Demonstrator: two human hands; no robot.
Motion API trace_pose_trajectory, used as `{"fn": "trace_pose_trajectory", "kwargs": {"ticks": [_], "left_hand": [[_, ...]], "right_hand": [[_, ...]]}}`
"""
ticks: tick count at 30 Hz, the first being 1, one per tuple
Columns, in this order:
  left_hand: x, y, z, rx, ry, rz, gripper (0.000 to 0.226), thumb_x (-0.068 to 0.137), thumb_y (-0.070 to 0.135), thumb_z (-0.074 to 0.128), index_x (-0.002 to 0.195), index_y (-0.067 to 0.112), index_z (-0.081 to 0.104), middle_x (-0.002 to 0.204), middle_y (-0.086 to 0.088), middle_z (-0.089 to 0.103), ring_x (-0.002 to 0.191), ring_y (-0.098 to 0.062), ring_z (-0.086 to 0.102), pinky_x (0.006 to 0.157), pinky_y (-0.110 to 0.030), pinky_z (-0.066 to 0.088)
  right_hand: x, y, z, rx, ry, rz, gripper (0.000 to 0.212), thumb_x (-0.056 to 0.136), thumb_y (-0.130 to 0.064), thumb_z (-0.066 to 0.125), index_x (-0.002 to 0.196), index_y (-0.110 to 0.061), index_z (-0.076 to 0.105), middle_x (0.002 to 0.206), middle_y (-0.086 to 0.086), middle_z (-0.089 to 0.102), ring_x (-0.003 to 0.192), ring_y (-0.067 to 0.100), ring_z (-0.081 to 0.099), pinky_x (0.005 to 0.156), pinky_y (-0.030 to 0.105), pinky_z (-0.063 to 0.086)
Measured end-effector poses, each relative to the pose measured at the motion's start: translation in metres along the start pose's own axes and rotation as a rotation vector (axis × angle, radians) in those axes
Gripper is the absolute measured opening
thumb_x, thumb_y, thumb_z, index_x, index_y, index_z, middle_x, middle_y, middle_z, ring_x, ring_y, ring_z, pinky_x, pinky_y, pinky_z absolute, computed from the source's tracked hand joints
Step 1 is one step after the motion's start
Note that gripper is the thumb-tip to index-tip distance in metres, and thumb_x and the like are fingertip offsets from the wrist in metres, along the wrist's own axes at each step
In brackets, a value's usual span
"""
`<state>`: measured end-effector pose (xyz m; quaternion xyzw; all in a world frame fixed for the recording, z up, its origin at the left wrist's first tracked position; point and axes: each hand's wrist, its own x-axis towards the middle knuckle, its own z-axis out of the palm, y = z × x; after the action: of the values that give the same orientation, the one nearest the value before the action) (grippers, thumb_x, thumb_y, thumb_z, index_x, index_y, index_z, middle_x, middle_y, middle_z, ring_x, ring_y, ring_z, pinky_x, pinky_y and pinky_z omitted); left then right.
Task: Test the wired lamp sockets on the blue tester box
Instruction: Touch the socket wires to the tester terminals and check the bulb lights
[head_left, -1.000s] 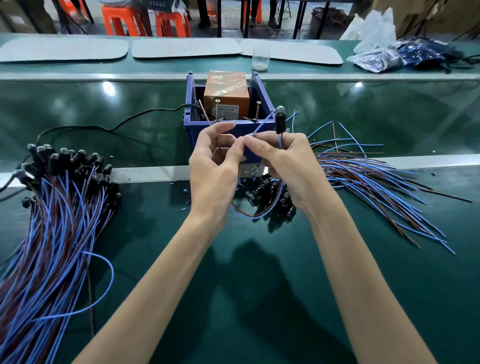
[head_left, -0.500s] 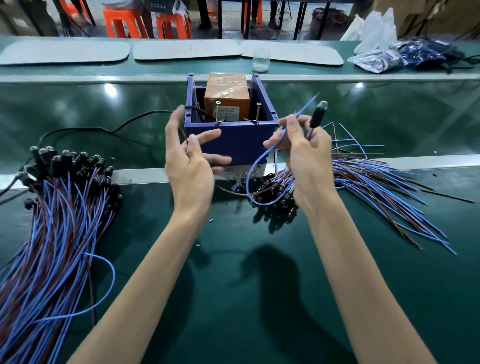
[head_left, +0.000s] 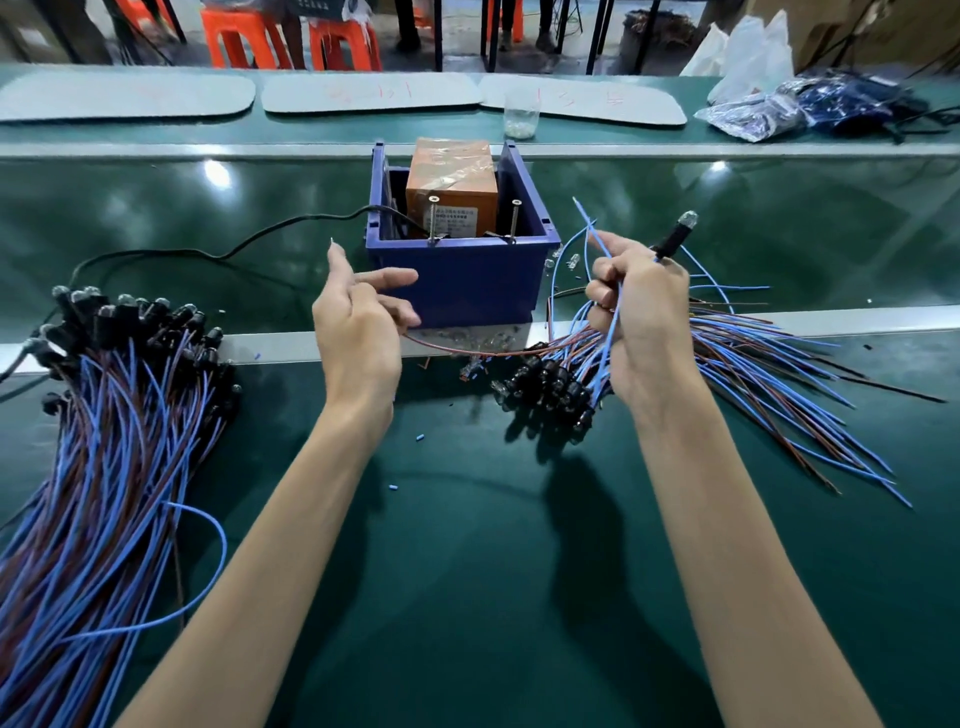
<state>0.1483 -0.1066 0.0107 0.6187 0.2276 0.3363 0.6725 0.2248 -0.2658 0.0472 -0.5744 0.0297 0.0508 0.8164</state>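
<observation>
Right hand clenches a lamp socket right of the blue tester box, bulb end pointing up-right; left hand's grasp unclear.

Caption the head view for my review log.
Right hand grips a wired lamp socket beside the blue tester box; left hand holds a brown wire.

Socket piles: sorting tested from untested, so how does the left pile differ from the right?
The left pile is bigger than the right pile. The left pile's sockets lie at its far end, wires trailing toward the person; the right pile's sockets sit by the box, wires fanning right. The right hand holds a socket over the right pile; nothing touches the left. Both: black sockets, blue and brown wires.
</observation>
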Motion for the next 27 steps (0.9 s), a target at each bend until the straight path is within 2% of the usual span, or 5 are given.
{"fn": "trace_pose_trajectory", "kwargs": {"ticks": [6, 9, 15, 23, 27], "left_hand": [[0.002, 0.001, -0.005, 0.021, -0.097, -0.015, 0.056, 0.104, 0.004, 0.021, 0.153, 0.017, -0.004, 0.098, -0.002, 0.068, 0.058, -0.007, 0.067, 0.054, -0.013, 0.047], [0.002, 0.001, -0.005, -0.022, -0.054, -0.017, 0.05, 0.105, 0.006, 0.028, 0.153, 0.013, 0.015, 0.098, -0.001, 0.069, 0.065, -0.013, 0.072, 0.062, -0.016, 0.052], [0.0, 0.003, -0.003, -0.123, 0.052, -0.004, 0.032, 0.101, 0.006, 0.046, 0.131, 0.008, 0.054, 0.089, -0.004, 0.072, 0.065, -0.016, 0.072, 0.061, -0.018, 0.054], [-0.001, 0.002, -0.003, -0.09, -0.031, -0.031, 0.024, 0.101, 0.005, 0.044, 0.115, 0.014, 0.061, 0.08, 0.002, 0.072, 0.062, -0.012, 0.071, 0.059, -0.014, 0.052], [-0.004, 0.0, 0.0, -0.076, -0.096, -0.054, 0.023, 0.1, 0.003, 0.042, 0.108, 0.015, 0.06, 0.079, -0.001, 0.071, 0.059, -0.011, 0.07, 0.058, -0.014, 0.051]], "right_hand": [[0.005, 0.001, -0.007, -0.065, -0.013, -0.004, 0.035, 0.097, 0.004, 0.04, 0.127, -0.006, 0.054, 0.073, -0.001, 0.055, 0.048, 0.002, 0.037, 0.039, 0.013, 0.025], [0.004, 0.001, -0.012, -0.062, -0.035, -0.047, 0.039, 0.096, 0.004, 0.044, 0.133, -0.006, 0.05, 0.077, 0.003, 0.065, 0.048, 0.003, 0.037, 0.043, 0.013, 0.027], [0.005, 0.008, -0.011, -0.068, -0.015, -0.064, 0.027, 0.098, 0.002, 0.045, 0.12, -0.002, 0.059, 0.079, 0.006, 0.066, 0.05, 0.004, 0.037, 0.045, 0.012, 0.032], [0.005, 0.016, -0.006, -0.264, -0.197, 0.001, 0.033, 0.098, 0.002, 0.039, 0.124, -0.007, 0.057, 0.092, -0.005, 0.063, 0.062, 0.005, 0.037, 0.041, 0.011, 0.028], [0.001, 0.02, -0.006, -0.346, -0.261, 0.038, 0.025, 0.097, -0.016, 0.054, 0.122, -0.012, 0.06, 0.088, -0.006, 0.067, 0.063, 0.004, 0.04, 0.042, 0.01, 0.03]]}}
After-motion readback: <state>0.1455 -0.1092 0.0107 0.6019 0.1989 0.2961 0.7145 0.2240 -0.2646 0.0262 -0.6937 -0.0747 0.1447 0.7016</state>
